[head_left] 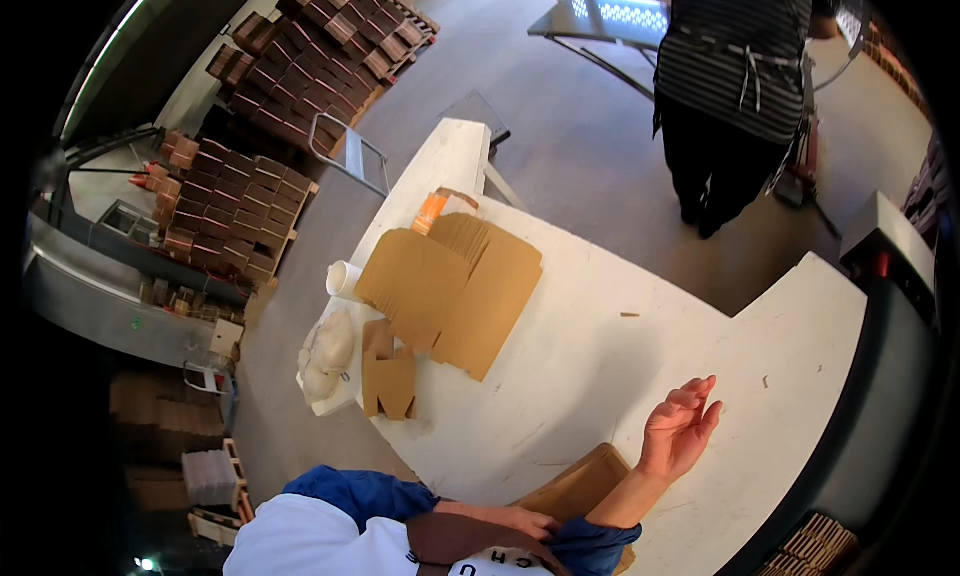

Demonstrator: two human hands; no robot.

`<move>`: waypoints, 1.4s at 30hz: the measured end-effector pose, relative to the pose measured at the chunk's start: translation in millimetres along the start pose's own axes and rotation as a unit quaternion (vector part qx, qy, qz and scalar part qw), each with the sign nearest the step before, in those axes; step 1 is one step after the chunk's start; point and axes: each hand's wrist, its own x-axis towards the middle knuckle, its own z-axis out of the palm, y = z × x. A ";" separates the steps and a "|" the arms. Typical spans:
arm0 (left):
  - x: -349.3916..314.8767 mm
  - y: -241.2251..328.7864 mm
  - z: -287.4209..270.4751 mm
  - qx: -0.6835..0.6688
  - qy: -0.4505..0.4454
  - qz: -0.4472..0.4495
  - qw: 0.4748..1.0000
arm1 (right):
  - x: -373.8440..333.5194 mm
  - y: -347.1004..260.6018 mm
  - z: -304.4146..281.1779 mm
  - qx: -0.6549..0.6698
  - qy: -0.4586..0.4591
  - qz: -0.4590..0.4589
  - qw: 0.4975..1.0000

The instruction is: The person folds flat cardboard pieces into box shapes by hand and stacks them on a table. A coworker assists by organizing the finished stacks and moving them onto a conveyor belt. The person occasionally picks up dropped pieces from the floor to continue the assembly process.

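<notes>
My right hand (pixel 680 432) is raised above the white table (pixel 570 406), empty, its fingers loosely bent and the thumb apart. Close to my body, my left hand (pixel 528 522) is closed at the near edge of a brown piece of cardboard (pixel 578 481). The right forearm and sleeve cover part of that cardboard, and the left fingertips are partly hidden. Farther off on the table lie flat cardboard blanks (pixel 450 286), overlapping each other. A smaller cut cardboard piece (pixel 388 374) lies beside them.
A white roll (pixel 343 279) and a pale plastic bag (pixel 328 356) sit at the table's left edge. An orange-marked item (pixel 431 212) lies behind the blanks. A person (pixel 735 86) stands beyond the table. Stacked cardboard (pixel 235 206) fills pallets at left; a dark machine (pixel 870 376) borders the right.
</notes>
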 end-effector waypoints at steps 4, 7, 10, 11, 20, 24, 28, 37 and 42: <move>-5.0 12.6 3.3 0.061 0.060 -0.009 0.996 | 4.7 13.0 3.5 -0.045 -0.032 0.002 0.998; -19.9 41.6 -19.9 0.169 0.180 -0.044 0.968 | 0.0 26.6 13.6 -0.105 -0.039 -0.026 0.993; -38.3 76.4 -48.4 0.286 0.280 -0.071 0.914 | -10.0 46.1 40.3 -0.163 -0.036 -0.054 0.985; -39.1 83.6 -54.1 0.282 0.267 -0.072 0.919 | -17.8 49.9 53.9 -0.193 -0.034 -0.067 0.978; -115.6 96.9 -206.1 0.474 0.496 -0.001 0.728 | -258.7 -79.7 13.2 -0.791 0.450 -0.097 0.404; -206.5 100.5 -353.6 0.489 0.626 -0.173 0.582 | -344.2 -53.0 -39.8 -0.709 0.555 0.005 0.435; -244.3 92.5 -421.9 0.337 0.571 -0.330 0.672 | -344.4 -17.3 -81.2 -0.655 0.444 -0.089 0.605; -239.3 106.4 -437.8 -0.098 0.354 -0.210 0.906 | -209.8 110.7 -27.5 -0.664 0.466 -0.025 0.584; -208.0 87.8 -415.5 -0.181 0.268 -0.193 0.927 | -90.6 180.4 -15.9 -0.835 0.249 -0.086 0.482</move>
